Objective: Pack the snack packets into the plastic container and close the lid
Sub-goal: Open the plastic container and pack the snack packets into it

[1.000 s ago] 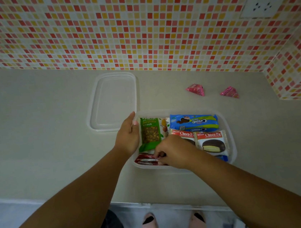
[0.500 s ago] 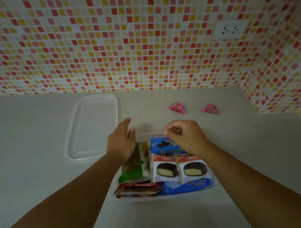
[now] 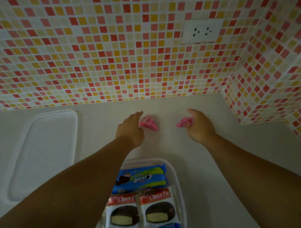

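Head view: both arms stretch forward over the desk toward its far edge, under the tiled wall [image 3: 120,51]. The left hand [image 3: 131,129] reaches out with fingers extended, its fingertips at the left pink packet [image 3: 150,124]; whether this grip has closed on the packet I cannot tell. The right hand [image 3: 198,125] has its fingers curled round the right pink packet [image 3: 184,122], whose free end sticks out to the left of the grip. The two pink packets lie near each other, apart, toward the far right corner of the desk.

The plastic container [image 3: 178,182] sits at the near edge between the forearms, the left forearm covering its left part. In it lie a blue cookie packet [image 3: 142,178] at the far side and two Choco Pie packets [image 3: 141,211] side by side nearer. The clear lid [image 3: 43,154] lies flat, apart from the container, toward the far left. A white wall socket [image 3: 202,31] sits on the tiles.
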